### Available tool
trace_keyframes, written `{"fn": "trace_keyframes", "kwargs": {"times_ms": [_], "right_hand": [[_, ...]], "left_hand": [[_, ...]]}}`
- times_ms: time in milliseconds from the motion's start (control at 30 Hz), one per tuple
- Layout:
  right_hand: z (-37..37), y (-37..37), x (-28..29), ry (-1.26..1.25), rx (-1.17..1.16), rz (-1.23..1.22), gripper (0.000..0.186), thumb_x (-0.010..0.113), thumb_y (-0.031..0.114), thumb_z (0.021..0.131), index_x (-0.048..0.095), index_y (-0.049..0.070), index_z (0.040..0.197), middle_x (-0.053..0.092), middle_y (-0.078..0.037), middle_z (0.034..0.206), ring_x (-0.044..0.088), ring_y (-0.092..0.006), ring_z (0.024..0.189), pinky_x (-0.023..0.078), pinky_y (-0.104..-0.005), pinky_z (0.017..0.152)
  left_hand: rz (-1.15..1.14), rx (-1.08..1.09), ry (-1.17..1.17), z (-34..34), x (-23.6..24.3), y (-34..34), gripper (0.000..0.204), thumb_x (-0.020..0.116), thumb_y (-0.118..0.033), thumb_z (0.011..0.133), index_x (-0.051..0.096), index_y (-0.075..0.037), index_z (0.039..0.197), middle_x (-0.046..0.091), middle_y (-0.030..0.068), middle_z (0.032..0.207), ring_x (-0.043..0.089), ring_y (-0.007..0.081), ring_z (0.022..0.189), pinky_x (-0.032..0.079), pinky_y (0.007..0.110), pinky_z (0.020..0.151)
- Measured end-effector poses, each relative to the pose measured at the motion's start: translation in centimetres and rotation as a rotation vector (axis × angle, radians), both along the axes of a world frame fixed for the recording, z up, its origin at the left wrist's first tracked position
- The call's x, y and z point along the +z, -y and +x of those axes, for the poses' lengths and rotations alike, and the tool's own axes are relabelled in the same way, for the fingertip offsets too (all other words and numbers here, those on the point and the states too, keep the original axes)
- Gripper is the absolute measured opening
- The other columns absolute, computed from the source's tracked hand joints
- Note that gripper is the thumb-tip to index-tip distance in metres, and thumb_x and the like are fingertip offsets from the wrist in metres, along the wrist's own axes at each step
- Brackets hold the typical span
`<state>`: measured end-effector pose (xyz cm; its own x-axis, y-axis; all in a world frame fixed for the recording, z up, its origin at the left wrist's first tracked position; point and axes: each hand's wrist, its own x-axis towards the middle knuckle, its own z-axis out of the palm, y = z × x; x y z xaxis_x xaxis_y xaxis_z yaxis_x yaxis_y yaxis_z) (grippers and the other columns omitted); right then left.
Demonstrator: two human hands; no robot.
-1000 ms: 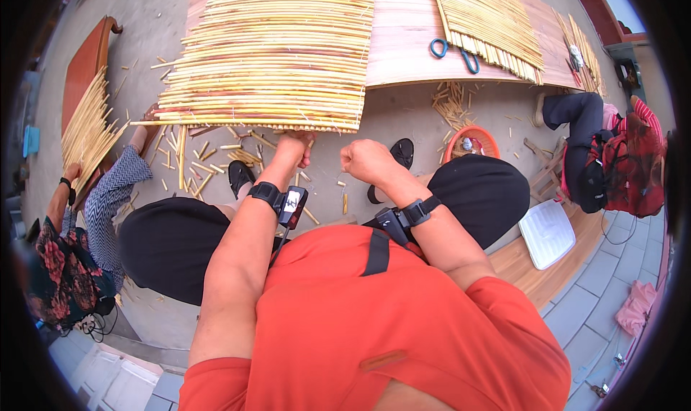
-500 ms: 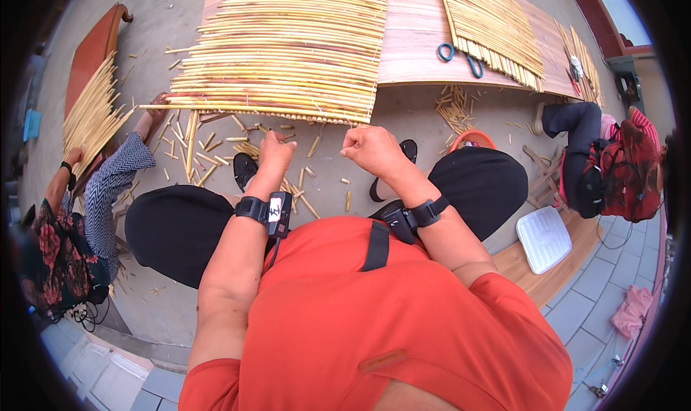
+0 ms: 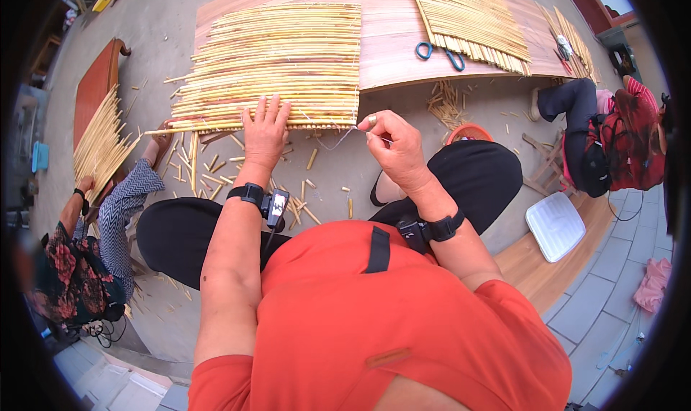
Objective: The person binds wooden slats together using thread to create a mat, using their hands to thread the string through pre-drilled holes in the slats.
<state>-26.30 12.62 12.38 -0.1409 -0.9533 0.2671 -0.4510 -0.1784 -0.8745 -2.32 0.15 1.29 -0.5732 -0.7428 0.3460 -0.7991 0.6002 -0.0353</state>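
Note:
A mat of yellow reed sticks (image 3: 281, 58) lies over the near edge of the wooden table (image 3: 385, 37). My left hand (image 3: 263, 134) rests with fingers apart on the mat's near sticks, left of its right end. My right hand (image 3: 396, 145) is closed in a pinch just off the mat's near right corner, on a thin white thread (image 3: 332, 147) that hangs from the mat's edge in a loop. Whether a needle is in the pinch I cannot make out.
A second mat (image 3: 468, 26), blue-handled scissors (image 3: 453, 58), an orange basket (image 3: 468, 130) and a white lid (image 3: 556, 226) are at the right. Cut sticks litter the floor. Co-workers sit left (image 3: 79, 274) and right (image 3: 619, 137), by an orange-brown bench (image 3: 97, 73) and reed bundles.
My left hand has moved from beneath the mat's edge up onto its top, fingers spread. My right hand has shifted right, and the thread now shows drawn between it and the mat.

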Motion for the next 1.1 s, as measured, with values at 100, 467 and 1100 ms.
{"fn": "trace_keyframes", "kwargs": {"times_ms": [100,467,1100], "right_hand": [[-0.6,-0.7,1.9,0.08,-0.02,-0.027,0.012,0.057,-0.007,0.078,0.051,0.002,0.076,0.064,-0.007,0.084,0.055,-0.0083,0.064,0.044,-0.0216,0.054],[0.7,0.4,8.9,0.576,0.096,0.104,0.011,0.054,-0.003,0.085,0.045,0.002,0.08,0.066,-0.013,0.087,0.066,-0.0126,0.073,0.053,-0.0253,0.065],[-3.4,7.1,17.6,-0.184,-0.208,-0.268,0.005,0.058,0.008,0.084,0.057,0.005,0.087,0.063,-0.013,0.068,0.063,-0.032,0.063,0.049,-0.041,0.056]], "left_hand": [[-0.082,-0.081,-0.079,-0.2,2.9,0.7,0.052,0.069,-0.012,0.073,0.055,-0.014,0.123,0.057,0.0066,0.128,0.051,0.0284,0.12,0.034,0.053,0.1],[-0.197,-0.252,-0.321,-2.4,22.7,3.5,0.035,0.067,-0.005,0.075,0.063,-0.009,0.11,0.066,0.0079,0.102,0.06,0.0263,0.097,0.041,0.04,0.092],[-0.183,-0.114,-0.27,-9.3,30.7,5.9,0.025,0.066,-0.03,0.083,0.067,-0.016,0.104,0.061,0.0045,0.078,0.06,0.0237,0.075,0.045,0.036,0.068]]}}
